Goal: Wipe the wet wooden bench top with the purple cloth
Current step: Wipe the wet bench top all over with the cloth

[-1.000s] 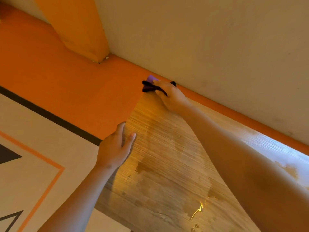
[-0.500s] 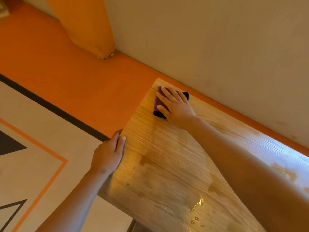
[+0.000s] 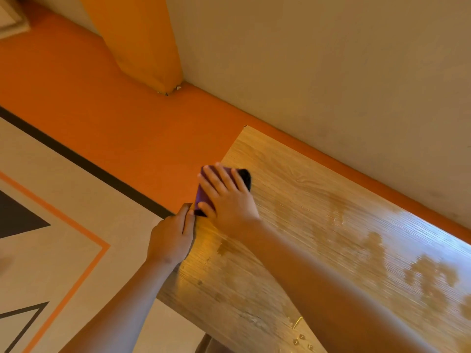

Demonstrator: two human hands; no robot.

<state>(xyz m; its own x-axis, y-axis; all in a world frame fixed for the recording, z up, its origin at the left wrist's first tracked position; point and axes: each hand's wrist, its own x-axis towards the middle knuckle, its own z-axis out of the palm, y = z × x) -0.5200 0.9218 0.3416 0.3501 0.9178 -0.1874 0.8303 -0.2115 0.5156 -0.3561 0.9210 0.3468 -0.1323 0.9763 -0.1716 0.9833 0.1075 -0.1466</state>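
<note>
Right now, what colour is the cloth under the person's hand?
Purple, with a dark, near-black far edge. The head view shows the cloth under the right hand.

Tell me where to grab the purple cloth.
Come from above with flat fingers, as the right hand does: the purple cloth lies as a flat folded pad on the bench top. To lift it, pinch the strip that seems to overhang the end edge, from the floor side.

The right hand [image 3: 229, 202] presses flat, with fingers spread, on the purple cloth [image 3: 203, 197] at the left end of the wooden bench top [image 3: 305, 200]. The left hand [image 3: 172, 238] rests on the end edge, just beside the cloth. Wet patches [image 3: 430, 276] shine on the wood further right.
</note>
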